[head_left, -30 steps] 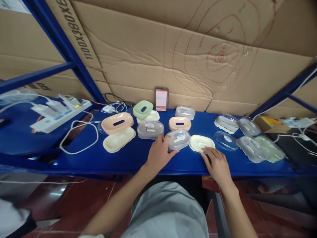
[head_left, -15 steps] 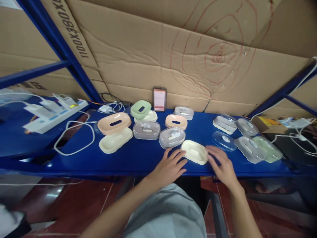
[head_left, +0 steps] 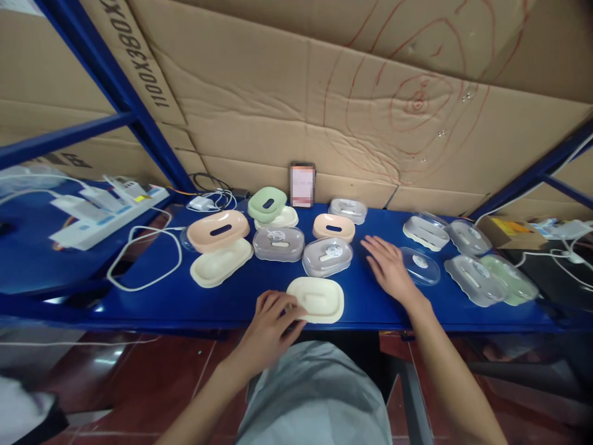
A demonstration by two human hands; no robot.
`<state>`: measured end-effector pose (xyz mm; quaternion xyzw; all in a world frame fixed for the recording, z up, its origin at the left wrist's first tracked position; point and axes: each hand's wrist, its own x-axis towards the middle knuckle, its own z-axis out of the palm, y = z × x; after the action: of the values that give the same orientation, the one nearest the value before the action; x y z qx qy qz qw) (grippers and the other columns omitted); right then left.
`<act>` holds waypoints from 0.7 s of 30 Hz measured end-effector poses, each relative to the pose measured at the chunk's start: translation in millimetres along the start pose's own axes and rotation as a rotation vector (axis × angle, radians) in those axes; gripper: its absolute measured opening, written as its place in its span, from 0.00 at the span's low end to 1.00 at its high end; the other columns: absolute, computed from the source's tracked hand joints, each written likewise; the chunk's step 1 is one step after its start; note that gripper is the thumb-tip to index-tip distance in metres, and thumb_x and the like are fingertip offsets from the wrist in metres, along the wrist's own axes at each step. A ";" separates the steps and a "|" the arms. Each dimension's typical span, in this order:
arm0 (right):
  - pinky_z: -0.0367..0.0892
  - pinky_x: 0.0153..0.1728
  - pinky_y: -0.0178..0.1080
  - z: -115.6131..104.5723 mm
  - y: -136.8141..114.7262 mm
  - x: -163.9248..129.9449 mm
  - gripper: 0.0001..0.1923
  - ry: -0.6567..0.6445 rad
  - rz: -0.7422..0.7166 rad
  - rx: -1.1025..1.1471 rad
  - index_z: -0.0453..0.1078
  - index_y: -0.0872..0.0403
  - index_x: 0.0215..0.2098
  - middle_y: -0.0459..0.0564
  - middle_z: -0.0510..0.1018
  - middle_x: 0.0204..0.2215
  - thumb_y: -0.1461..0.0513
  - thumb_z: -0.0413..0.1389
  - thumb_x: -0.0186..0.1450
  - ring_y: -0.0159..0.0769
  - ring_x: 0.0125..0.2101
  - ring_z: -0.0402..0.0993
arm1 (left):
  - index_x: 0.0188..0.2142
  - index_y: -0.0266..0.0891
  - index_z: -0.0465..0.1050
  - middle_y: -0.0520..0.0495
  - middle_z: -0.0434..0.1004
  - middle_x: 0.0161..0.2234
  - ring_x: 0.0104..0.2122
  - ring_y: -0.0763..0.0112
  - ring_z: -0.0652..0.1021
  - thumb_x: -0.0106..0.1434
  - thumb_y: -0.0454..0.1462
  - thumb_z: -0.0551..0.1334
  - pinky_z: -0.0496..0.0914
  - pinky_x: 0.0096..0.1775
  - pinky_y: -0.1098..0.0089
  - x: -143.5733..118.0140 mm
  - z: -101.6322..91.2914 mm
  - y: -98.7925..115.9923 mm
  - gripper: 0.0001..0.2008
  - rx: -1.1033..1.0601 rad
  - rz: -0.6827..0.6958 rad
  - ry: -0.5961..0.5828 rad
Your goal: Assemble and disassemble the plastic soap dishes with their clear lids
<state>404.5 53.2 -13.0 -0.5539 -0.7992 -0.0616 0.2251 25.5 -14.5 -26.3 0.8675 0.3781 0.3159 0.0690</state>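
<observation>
A shallow cream soap dish tray [head_left: 319,300] lies by the table's front edge. My left hand [head_left: 275,324] grips its left end, with fingers on the rim and thumb at the near side. Over the blue tabletop to the right, my right hand [head_left: 389,266] is open, fingers stretched forward and nothing in them. Its fingertips are right of a peach slotted dish [head_left: 334,227] and apart from it. A grey dish with a clear lid [head_left: 327,256] sits just beyond the cream tray. Right of my right hand rests a clear oval lid [head_left: 420,266].
Left stand a large peach dish [head_left: 218,230], another cream tray [head_left: 221,262], a green dish [head_left: 267,204] and a lidded grey dish [head_left: 278,243]. More lidded dishes [head_left: 475,279] group at right. A phone [head_left: 302,185] leans against cardboard. A white cable [head_left: 144,256] loops near a power strip [head_left: 109,216].
The cream tray has moved left and turned straighter, with my left hand on its left end. My right hand has let go of it and reached farther forward.
</observation>
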 end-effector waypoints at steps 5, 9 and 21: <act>0.66 0.64 0.56 26.3 -15.2 90.7 0.19 -0.081 -0.127 0.120 0.76 0.51 0.62 0.56 0.80 0.62 0.60 0.52 0.77 0.50 0.65 0.73 | 0.45 0.45 0.77 0.44 0.80 0.52 0.56 0.57 0.78 0.74 0.33 0.63 0.72 0.59 0.52 0.6 1.8 0.1 0.05 -0.005 0.005 0.056; 0.71 0.58 0.57 16.6 -12.0 89.4 0.15 0.018 -0.042 0.120 0.80 0.52 0.52 0.58 0.85 0.53 0.56 0.54 0.77 0.53 0.57 0.79 | 0.46 0.44 0.76 0.44 0.81 0.52 0.57 0.59 0.79 0.74 0.33 0.63 0.76 0.60 0.56 1.2 2.6 1.4 0.05 -0.061 0.006 0.041; 0.75 0.61 0.58 -5.5 -116.0 -78.5 0.24 0.121 -0.128 0.429 0.70 0.45 0.66 0.55 0.82 0.58 0.67 0.57 0.74 0.51 0.62 0.77 | 0.71 0.53 0.62 0.36 0.58 0.73 0.65 0.51 0.76 0.71 0.38 0.69 0.78 0.62 0.51 -9.9 8.9 -7.0 0.32 -0.208 -0.162 0.112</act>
<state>322.5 -59.9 -24.2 -0.4370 -0.8125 0.0625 0.3808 21.5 -15.5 -40.8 0.8033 0.4152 0.3948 0.1626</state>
